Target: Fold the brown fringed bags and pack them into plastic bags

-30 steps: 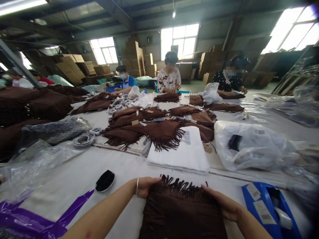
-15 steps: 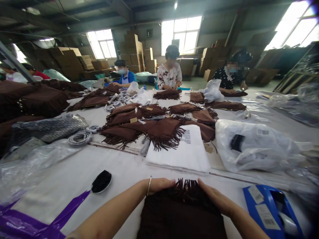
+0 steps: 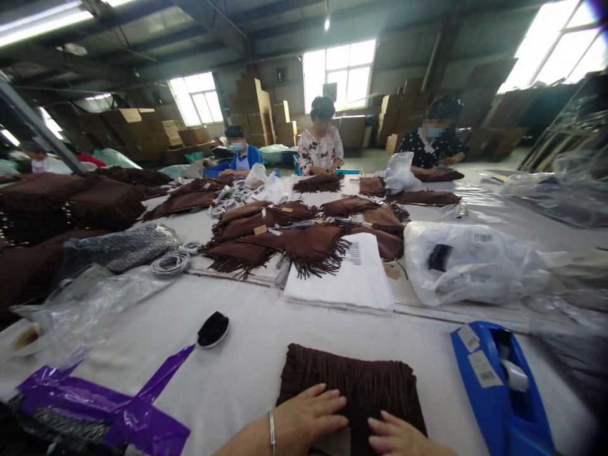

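Observation:
A dark brown fringed fabric piece lies at the table's near edge, with its fringe folded back over it toward me. My left hand, with a bangle at the wrist, rests flat on the fringe, fingers stretched out. My right hand lies on the piece's right side, fingers apart and partly cut off by the frame's bottom. A small tan patch shows between the hands; I cannot tell what it is. To the right stands a blue tape dispenser.
Purple plastic and a small oval with a black top are on the left. Ahead lie a white stack of sheets, several brown fringed pieces and a filled clear bag. Several people work across the table.
The fringe stood out past the far edge between my hands; now it is folded back. Both hands have moved toward me onto the piece. The view has shifted slightly.

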